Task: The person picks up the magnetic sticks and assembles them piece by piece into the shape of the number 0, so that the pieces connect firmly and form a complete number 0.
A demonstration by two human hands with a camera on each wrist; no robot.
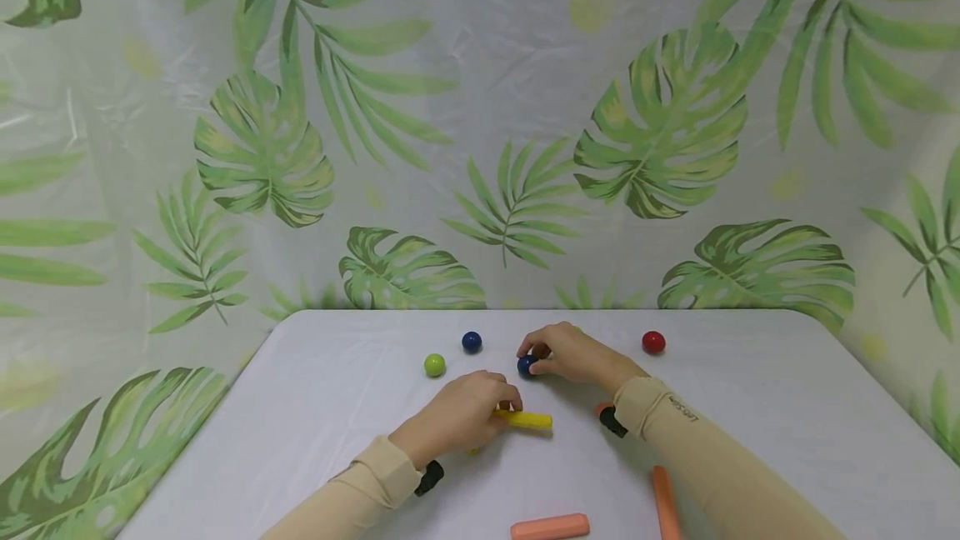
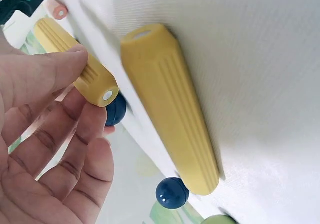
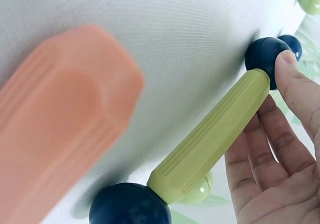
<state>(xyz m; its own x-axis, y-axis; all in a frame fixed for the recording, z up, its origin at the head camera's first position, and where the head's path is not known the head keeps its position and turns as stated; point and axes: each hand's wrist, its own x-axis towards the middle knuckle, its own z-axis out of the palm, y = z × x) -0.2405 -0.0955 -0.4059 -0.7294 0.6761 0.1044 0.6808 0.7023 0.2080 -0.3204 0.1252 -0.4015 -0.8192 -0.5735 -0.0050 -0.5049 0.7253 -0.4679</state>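
My left hand [image 1: 468, 411] pinches a yellow ridged stick [image 1: 528, 420] between thumb and fingers, one end pointing right. In the left wrist view, this held stick [image 2: 75, 59] shows a round metallic spot on its end. A second yellow stick [image 2: 170, 109] lies on the table beside that hand, mostly hidden by it in the head view. With thumb and fingers my right hand [image 1: 577, 352] grips a dark blue ball [image 1: 527, 366]. A light green stick [image 3: 210, 136] meets this ball [image 3: 265, 57] at one end and another blue ball [image 3: 130, 206] at the other.
Farther back on the white table [image 1: 360, 357] sit a blue ball [image 1: 472, 342], a green ball [image 1: 434, 365] and, to the right, a red ball [image 1: 653, 342]. Orange sticks [image 1: 550, 526] lie near the front, one beside the right forearm. A leaf-patterned curtain [image 1: 510, 107] hangs behind.
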